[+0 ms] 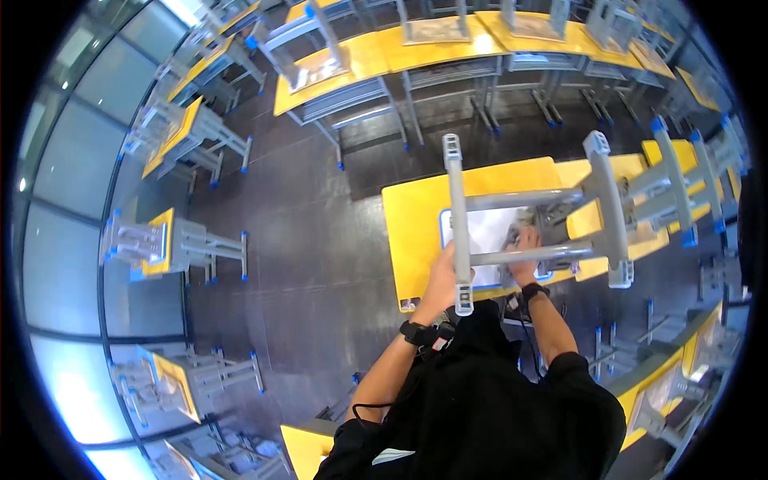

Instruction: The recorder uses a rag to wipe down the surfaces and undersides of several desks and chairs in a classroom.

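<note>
An upturned stool (pixel 461 204) with a grey metal frame rests on a yellow desk (pixel 414 222) before me. Its pale, blue-rimmed seat (pixel 489 231) lies against the desktop, underside up. At the seat's left edge, my left hand (pixel 443 279) holds the stool; the grey foot bar hides some of its fingers. My right hand (pixel 525 249) reaches between the stool's bars, low over the seat. Under its fingers is a dark grey, blurred item, seemingly a cloth (pixel 513 235). Both wrists wear dark bands.
More upturned stools (pixel 609 210) stand along the desk row to the right. Across the aisle runs another row of yellow desks (pixel 360 54) bearing stools. Dark tiled floor (pixel 300 240) lies on the left, before single desks (pixel 159 240) and a glass wall (pixel 66 240). A desk corner (pixel 303 447) is close behind me.
</note>
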The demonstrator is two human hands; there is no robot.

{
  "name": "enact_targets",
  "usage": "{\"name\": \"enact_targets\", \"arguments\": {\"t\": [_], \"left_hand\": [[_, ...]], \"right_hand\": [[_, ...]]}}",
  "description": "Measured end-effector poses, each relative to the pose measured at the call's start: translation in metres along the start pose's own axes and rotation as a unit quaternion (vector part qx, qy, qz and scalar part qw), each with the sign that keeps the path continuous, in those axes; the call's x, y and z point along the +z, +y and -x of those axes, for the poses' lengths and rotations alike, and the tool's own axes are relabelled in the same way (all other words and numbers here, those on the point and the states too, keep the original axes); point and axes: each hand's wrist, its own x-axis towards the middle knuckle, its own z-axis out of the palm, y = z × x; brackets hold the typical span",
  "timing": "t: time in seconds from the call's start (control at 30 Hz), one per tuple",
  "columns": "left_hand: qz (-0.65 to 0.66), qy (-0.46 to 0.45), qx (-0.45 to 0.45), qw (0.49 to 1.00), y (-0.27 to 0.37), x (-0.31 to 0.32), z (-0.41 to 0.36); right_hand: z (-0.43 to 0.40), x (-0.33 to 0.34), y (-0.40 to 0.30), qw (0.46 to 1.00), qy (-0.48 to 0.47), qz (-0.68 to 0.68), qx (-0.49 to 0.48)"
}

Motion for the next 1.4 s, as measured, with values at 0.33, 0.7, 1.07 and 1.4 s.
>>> {"name": "enact_targets", "arguments": {"t": [0.33,0.7,1.07,1.4], "left_hand": [[0.001,-0.062,-0.039,0.997,-0.004,-0.012,-0.002],[-0.032,-0.044,-0.041,0.998,0.001,-0.010,0.000],[-0.043,-0.025,-0.070,0.996,-0.006,-0.001,0.001],[-0.115,0.156,-0.120,0.974,-0.053,-0.043,0.008]], "right_hand": [[-0.043,0.023,-0.083,0.972,-0.198,-0.036,-0.124],[0.075,-0.090,0.044,0.922,-0.260,-0.073,-0.278],[0.036,-0.080,0.154,0.959,-0.126,-0.198,0.157],[0.024,0.008,0.131,0.922,-0.283,-0.265,-0.024]]}}
